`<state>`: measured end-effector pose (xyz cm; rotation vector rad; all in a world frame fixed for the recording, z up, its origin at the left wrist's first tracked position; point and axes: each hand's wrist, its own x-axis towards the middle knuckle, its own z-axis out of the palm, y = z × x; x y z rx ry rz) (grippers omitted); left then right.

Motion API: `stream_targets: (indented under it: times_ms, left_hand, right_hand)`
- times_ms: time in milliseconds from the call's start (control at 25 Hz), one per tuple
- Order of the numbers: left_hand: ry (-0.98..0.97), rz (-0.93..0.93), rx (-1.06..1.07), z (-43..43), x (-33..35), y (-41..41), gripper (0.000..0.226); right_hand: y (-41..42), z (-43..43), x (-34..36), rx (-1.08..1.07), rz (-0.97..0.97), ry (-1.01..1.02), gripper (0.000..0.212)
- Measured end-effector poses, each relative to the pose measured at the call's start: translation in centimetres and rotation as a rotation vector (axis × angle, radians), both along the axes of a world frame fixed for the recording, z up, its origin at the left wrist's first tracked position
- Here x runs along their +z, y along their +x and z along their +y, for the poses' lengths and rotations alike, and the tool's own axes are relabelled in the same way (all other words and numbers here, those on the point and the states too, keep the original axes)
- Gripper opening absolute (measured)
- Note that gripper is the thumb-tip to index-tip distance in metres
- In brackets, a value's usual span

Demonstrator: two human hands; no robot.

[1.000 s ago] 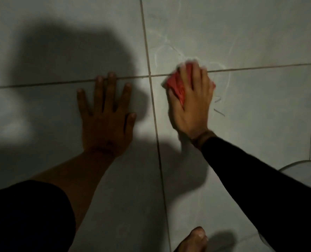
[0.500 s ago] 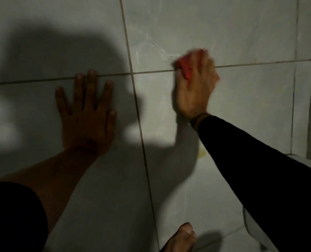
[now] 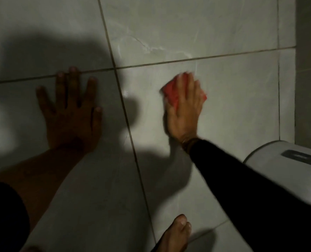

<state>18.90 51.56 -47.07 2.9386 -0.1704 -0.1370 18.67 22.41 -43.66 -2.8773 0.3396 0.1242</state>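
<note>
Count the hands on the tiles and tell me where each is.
2. The left hand lies flat, fingers spread, left of the long grout line. The right hand presses a red cloth on the tile right of it. None looks hidden.

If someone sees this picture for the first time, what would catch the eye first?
The small bright red cloth stands out, pressed under the right hand against the pale grey tiled surface, right of centre. The left hand lies flat with spread fingers in shadow at the left. A bare foot shows at the bottom edge.
</note>
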Motion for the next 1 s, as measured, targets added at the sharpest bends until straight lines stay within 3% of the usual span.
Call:
stream_targets:
  times_ms: [160,240,360,440,520,640,720,880,1000]
  left_hand:
    - [-0.003,0.004,0.007,0.1,0.1,0.1,0.073]
    - [0.011,-0.004,0.007,0.0,0.1,0.1,0.073]
    - [0.008,-0.021,-0.015,0.1,-0.1,0.2,0.073]
    - [0.01,-0.018,-0.008,0.3,-0.1,0.1,0.073]
    - [0.011,0.001,0.006,0.3,0.2,0.1,0.073]
    - [0.022,0.014,-0.005,-0.1,0.8,0.1,0.073]
    - [0.019,0.024,-0.012,-0.1,0.9,0.1,0.072]
    - [-0.005,0.024,0.0,-0.1,1.1,0.0,0.073]
    - [0.006,0.013,0.004,-0.1,0.9,0.1,0.072]
  right_hand:
    - [-18.5,5.1,2.1,0.123,0.282,0.049,0.066]
    - [-18.9,0.9,1.9,-0.042,0.306,0.081,0.07]
    - [-11.3,-2.3,0.6,-0.409,0.099,0.072,0.073]
    - [-12.1,1.1,-0.5,-0.363,0.073,-0.002,0.071]
    - [-19.1,6.2,0.2,-0.22,0.211,-0.02,0.068]
    - [-26.0,8.2,2.3,-0.19,0.334,-0.032,0.07]
    - [-22.1,8.7,1.7,-0.069,0.248,-0.015,0.07]
    - [-4.6,12.9,-0.5,0.377,-0.05,0.147,0.056]
    - [7.2,10.4,-0.3,0.418,-0.181,0.08,0.044]
